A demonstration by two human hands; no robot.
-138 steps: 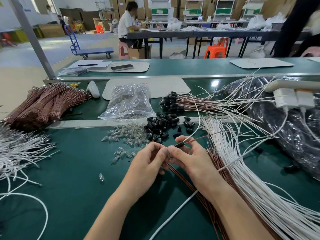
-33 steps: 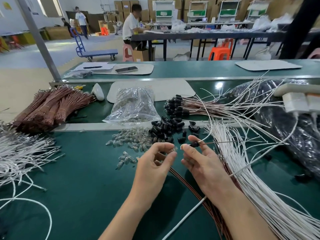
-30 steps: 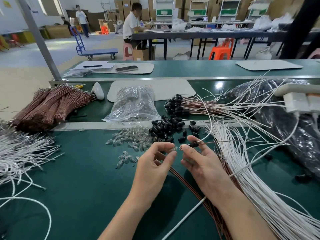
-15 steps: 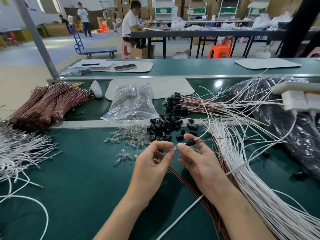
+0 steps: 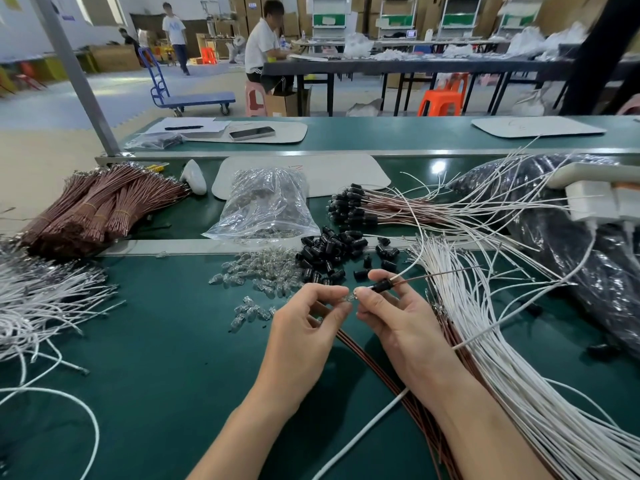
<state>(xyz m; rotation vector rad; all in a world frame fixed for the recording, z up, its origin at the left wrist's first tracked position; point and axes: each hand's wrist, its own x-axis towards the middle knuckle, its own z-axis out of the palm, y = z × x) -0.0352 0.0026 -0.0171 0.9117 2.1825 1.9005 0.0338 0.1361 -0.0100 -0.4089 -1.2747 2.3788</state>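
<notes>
Your left hand (image 5: 304, 327) pinches a small clear bulb (image 5: 350, 296) between the tips of thumb and forefinger, with the other fingers curled under the palm. Your right hand (image 5: 391, 313) pinches the black socket (image 5: 381, 284) the same way, and its white and brown leads (image 5: 433, 277) trail off to the far right across the white wire bundle (image 5: 485, 341). You hold both pieces just above the green bench top (image 5: 156, 358), near its middle, on the near side of the loose pile of bulbs (image 5: 263, 271) and the heap of sockets (image 5: 329, 251). What matters now is the line between the two parts. The socket's long axis runs from near left to far right, with its open mouth facing left towards the bulb. The bulb sits just left of that mouth, touching it or very nearly. The glass is too small and bright to tell whether its base has entered. The coming move looks like a short push along that axis: your left hand carries the bulb right and slightly away from you while your right hand braces the socket. Keep the bulb's own axis in line with the socket's, because a skewed entry would likely catch the base on the rim.
</notes>
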